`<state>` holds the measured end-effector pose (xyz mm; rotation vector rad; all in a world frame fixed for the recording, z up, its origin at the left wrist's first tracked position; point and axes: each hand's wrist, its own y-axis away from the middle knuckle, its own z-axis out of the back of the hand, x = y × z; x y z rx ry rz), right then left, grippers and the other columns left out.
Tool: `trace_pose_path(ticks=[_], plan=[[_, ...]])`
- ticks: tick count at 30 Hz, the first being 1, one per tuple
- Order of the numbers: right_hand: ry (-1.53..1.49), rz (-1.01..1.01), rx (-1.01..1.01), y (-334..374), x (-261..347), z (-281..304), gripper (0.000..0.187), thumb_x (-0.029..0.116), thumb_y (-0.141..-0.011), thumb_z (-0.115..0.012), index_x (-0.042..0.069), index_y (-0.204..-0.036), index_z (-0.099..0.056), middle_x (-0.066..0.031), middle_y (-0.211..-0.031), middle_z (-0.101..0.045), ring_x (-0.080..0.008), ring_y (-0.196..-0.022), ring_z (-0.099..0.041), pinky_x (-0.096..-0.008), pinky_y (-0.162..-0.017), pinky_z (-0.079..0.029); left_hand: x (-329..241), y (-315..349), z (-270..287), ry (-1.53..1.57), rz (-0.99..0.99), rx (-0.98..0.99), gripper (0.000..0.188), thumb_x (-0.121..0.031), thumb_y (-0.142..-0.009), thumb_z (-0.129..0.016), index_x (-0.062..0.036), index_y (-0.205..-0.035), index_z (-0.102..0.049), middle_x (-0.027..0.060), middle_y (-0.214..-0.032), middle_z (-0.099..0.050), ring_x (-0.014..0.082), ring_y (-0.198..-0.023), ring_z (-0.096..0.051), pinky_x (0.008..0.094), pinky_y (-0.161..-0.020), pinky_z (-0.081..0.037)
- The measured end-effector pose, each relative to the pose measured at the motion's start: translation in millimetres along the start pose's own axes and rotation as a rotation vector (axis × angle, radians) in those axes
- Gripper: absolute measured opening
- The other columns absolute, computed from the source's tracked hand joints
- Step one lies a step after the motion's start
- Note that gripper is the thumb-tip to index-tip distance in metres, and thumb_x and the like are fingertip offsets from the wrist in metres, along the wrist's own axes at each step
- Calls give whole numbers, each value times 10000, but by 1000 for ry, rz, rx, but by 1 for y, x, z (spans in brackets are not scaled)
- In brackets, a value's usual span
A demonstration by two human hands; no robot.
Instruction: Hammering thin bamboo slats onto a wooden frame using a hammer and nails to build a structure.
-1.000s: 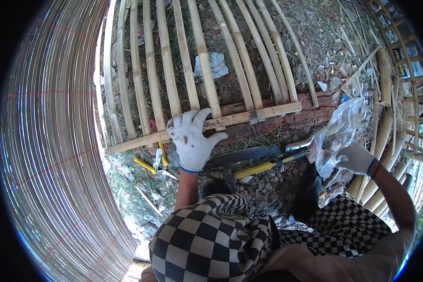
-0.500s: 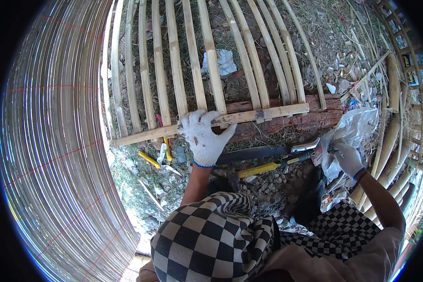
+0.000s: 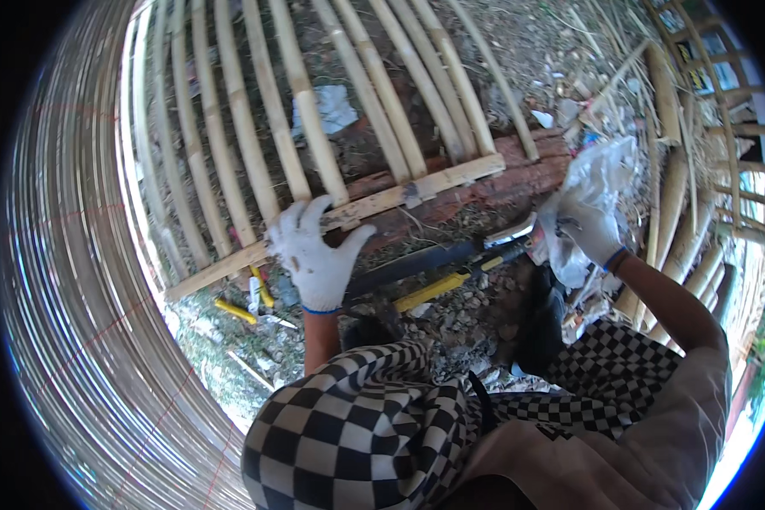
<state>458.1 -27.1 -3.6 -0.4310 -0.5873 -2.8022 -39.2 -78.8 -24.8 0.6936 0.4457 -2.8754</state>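
Note:
My left hand, in a white knit glove, lies with fingers and thumb spread over the light bamboo crosspiece of a slatted frame. Long bamboo slats run away from that strip. On the right, my gloved right hand has its fingers closed into a crumpled clear plastic bag; the folds partly hide the fingertips. Between the hands lie a long dark blade and a tool with a yellow handle. Yellow-handled pliers rest on the ground left of my left hand.
A rough reddish timber lies under the frame's near end. At the left stands a large bundle of thin bamboo strips tied with red string. Bamboo poles are piled at right. White scrap shows through the slats.
The whole view has shifted and turned, so the frame and tools appear farther left. My left hand's fingers are more spread on the crosspiece. My right hand stays at the plastic bag.

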Motion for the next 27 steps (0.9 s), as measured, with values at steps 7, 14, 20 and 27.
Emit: trace_pose_path(ticks=[7,14,20,27], plan=[[48,-52,49,4,-15,-1,130,164,-931,-731,83,-1019,-783,-162,-978,-735,-382,-908,-742,-474,-808,-590,-4,-1,-10,19,-12,10,708,-381,-680,-1011,-158,-1283,-714,117,-1306,-599,371,-1268,-514,552,-1106,-385],[-1,-5,-42,-1,-5,-2,159,164,-916,-738,34,-1003,-768,-172,-997,-723,-378,-906,-735,-452,-795,-583,-2,1,-11,35,-18,-3,721,-381,-669,-1013,-170,-1290,-712,113,-1301,-597,369,-1260,-513,554,-1104,-379],[33,53,-100,-14,6,-11,96,106,-897,-694,30,-945,-728,-186,-948,-690,-412,-891,-709,-490,-783,-564,1,1,-5,51,-5,-6,727,-372,-651,-1017,-178,-1286,-720,107,-1295,-600,359,-1244,-514,538,-1070,-387],[119,-40,-23,-15,-19,-18,228,216,-868,-781,23,-926,-674,-176,-1007,-701,-409,-932,-727,-492,-805,-577,1,0,-9,67,-48,-25,723,-485,-694,-977,-185,-1291,-699,101,-1282,-593,353,-1237,-507,557,-1043,-387]])
